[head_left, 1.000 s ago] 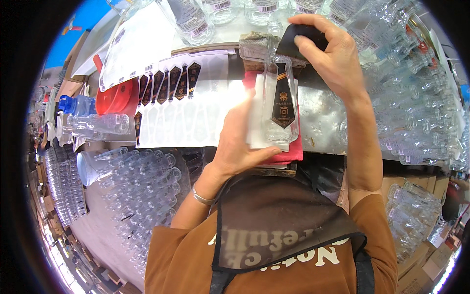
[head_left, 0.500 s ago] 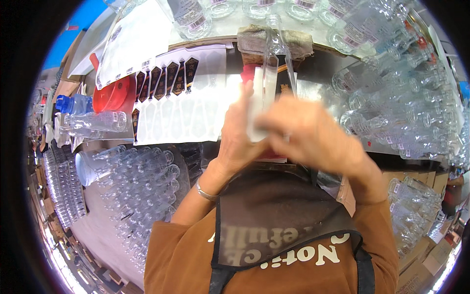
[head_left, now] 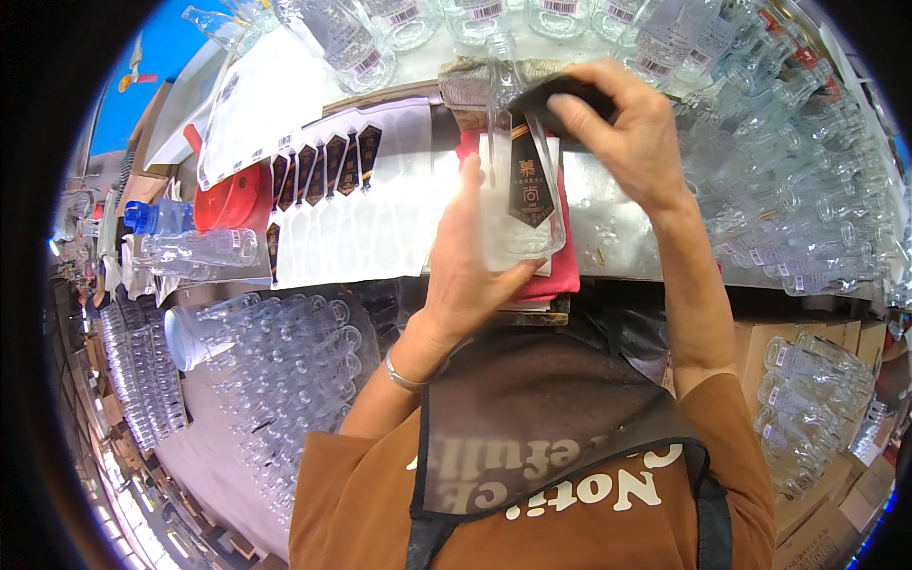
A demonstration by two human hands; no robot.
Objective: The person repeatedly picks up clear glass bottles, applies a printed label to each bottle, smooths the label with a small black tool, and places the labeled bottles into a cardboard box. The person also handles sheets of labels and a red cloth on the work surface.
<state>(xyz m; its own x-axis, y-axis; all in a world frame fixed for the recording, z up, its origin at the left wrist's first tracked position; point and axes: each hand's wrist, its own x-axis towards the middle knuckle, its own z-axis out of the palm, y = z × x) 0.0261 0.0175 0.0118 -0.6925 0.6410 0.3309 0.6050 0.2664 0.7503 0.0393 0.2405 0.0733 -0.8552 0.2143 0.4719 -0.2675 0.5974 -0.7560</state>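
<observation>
Fingers of my right hand (head_left: pixel 632 133) are gripping a black pad (head_left: pixel 543 93); my open left hand (head_left: pixel 461 271) is touching a clear, black-labelled bottle (head_left: pixel 521 231).

A tapered clear glass bottle (head_left: pixel 501 157) lies between the left fingers (head_left: pixel 465 204) and right fingers (head_left: pixel 581 122), over a rectangular red cloth (head_left: pixel 566 266); leftward, a flat white paper label sheet (head_left: pixel 351 236); rightward, narrow-necked clear glass bottles (head_left: pixel 798 214).

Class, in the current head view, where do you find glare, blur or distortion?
Head view: glare whitens the label sheet and the fingers of the left hand, which look hazy; head view: the metal tabletop shines in patches; head view: its front edge bends, and black corners surround the fisheye image.
</observation>
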